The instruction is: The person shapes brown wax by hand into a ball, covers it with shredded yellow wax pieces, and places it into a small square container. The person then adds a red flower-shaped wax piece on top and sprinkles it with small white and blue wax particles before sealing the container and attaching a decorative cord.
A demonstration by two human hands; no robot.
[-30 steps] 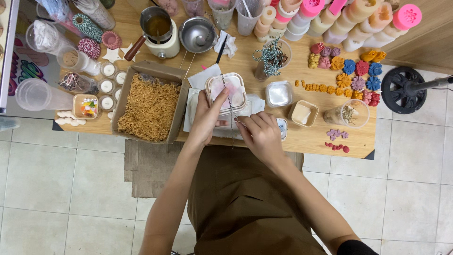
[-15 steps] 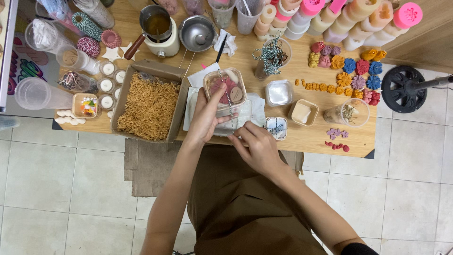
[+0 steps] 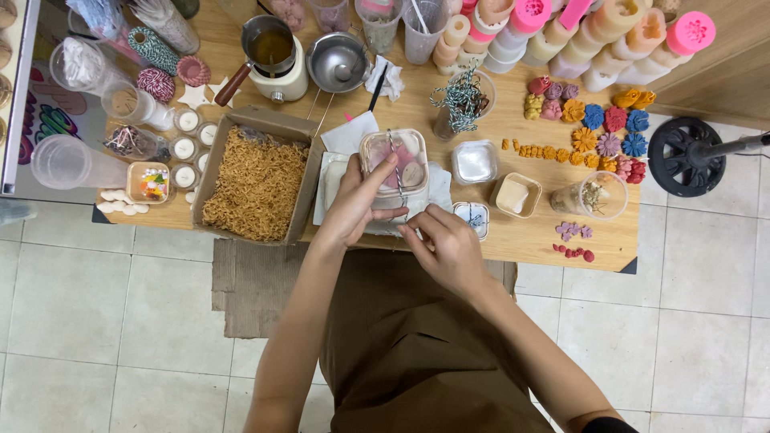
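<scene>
since one second ago the clear plastic box (image 3: 395, 170) has been tilted up off the tabletop (image 3: 513, 112) and the right hand (image 3: 449, 247) has drawn back from its 3 o'clock side to its 6 o'clock edge, which suggests the twine across the lid is now being handled. the left hand (image 3: 357, 200) is curled shut on the box from 9 o'clock, thumb laid over the lid, forearm running in from 7 o'clock. the right hand is pinched closed, fingertips at the box's near edge; what it holds cannot be told; the cardboard tray of shredded filler (image 3: 257, 180) lies at 9 o'clock.
</scene>
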